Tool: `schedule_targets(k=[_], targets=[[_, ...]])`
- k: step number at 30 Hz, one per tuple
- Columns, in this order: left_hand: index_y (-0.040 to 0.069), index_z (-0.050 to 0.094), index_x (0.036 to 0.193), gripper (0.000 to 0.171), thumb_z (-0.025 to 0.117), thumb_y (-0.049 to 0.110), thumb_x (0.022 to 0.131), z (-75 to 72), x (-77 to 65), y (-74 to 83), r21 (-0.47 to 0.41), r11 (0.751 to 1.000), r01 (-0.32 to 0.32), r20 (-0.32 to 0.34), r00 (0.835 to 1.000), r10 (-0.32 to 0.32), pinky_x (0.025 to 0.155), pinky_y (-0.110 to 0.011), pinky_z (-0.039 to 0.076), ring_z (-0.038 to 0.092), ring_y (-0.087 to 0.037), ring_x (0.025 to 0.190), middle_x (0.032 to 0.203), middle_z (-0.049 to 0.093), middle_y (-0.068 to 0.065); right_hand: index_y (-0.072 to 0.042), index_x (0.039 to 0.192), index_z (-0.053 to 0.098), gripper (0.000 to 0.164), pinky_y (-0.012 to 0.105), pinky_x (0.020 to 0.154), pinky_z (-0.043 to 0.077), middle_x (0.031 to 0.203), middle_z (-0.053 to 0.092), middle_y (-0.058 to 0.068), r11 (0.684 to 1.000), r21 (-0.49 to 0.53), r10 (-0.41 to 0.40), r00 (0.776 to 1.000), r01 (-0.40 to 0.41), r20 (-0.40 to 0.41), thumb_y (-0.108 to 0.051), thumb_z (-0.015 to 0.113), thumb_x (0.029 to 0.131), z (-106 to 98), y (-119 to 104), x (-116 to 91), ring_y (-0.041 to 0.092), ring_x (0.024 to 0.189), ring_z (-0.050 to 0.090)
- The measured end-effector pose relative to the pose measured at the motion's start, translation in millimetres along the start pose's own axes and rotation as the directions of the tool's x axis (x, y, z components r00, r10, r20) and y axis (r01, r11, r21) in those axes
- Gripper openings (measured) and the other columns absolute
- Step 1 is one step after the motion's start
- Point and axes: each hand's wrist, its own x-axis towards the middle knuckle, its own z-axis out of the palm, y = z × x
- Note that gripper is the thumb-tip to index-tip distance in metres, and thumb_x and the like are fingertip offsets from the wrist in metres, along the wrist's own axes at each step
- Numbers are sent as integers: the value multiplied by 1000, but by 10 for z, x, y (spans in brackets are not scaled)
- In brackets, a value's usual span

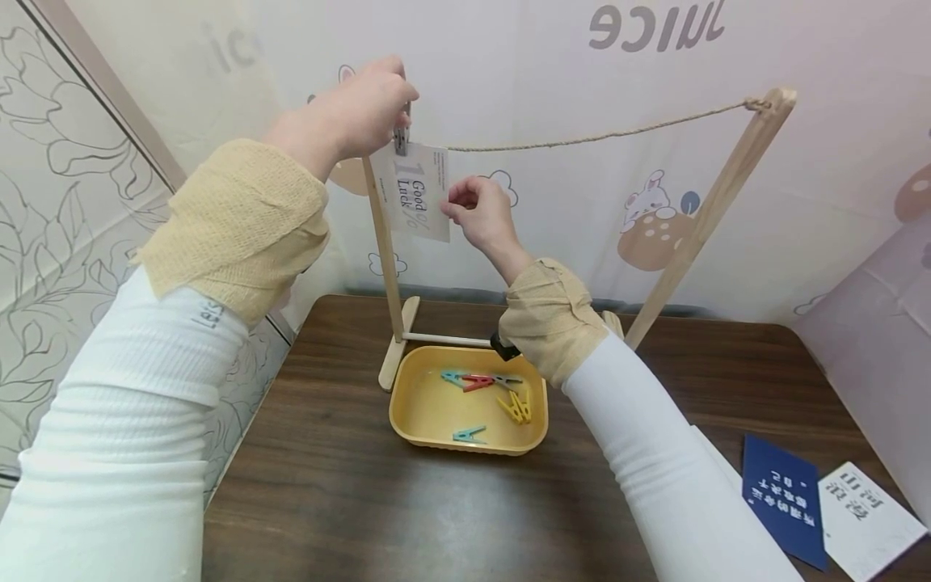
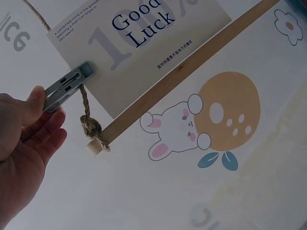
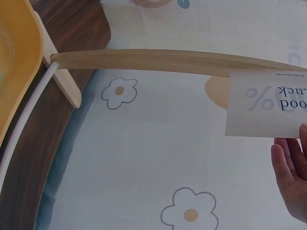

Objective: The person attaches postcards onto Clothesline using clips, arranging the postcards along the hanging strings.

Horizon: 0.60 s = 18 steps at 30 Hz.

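Note:
A white "Good Luck" card [image 1: 429, 194] hangs at the left end of a twine line [image 1: 553, 145]. My left hand [image 1: 356, 109] pinches the tail of a grey clothespin [image 2: 71, 85] between thumb and fingers. The clothespin's nose lies over the card's top edge, close to the twine knot [image 2: 91, 127]. Lower down, my right hand [image 1: 483, 212] holds the card's right edge between thumb and fingertips. In the right wrist view the card's far end lies outside the frame, and only part of that hand shows.
The wooden frame [image 1: 709, 218] carries the twine above a brown table [image 1: 305, 485]. Between its feet stands a yellow basin [image 1: 407, 404] with several red, yellow, blue and grey clothespins. A navy card [image 1: 785, 501] and a white card [image 1: 869, 517] lie at the right.

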Motion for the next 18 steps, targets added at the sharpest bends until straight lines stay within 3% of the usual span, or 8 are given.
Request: schedule_targets(k=[6, 14, 18], targets=[[-13, 38, 125, 40, 42, -13, 85, 11, -1, -9, -11, 1000, 4, 1, 1000, -4, 91, -39, 37, 41, -35, 108, 118, 37, -25, -2, 95, 60, 15, 22, 66, 43, 90, 62, 8, 999, -33, -12, 999, 13, 33, -11, 61, 83, -26, 24, -12, 15, 79, 55], [-6, 26, 135, 47, 42, 1, 91, 46, 8, -47, -15, 999, 33, 8, 999, -33, 95, -41, 33, 38, -35, 113, 126, 34, -25, -4, 102, 59, 23, 25, 71, 45, 96, 61, 7, 995, -96, -29, 995, 37, 92, -20, 58, 87, -63, 85, -37, 14, 84, 57], [-1, 20, 139, 52, 42, 13, 94, 66, -7, -69, -30, 998, 55, -39, 998, -56, 99, -41, 28, 36, -34, 117, 133, 30, -22, -3, 104, 60, 24, 26, 75, 44, 98, 60, 8, 992, -114, -47, 995, 56, 86, -20, 57, 87, -78, 126, -52, 16, 87, 56]])
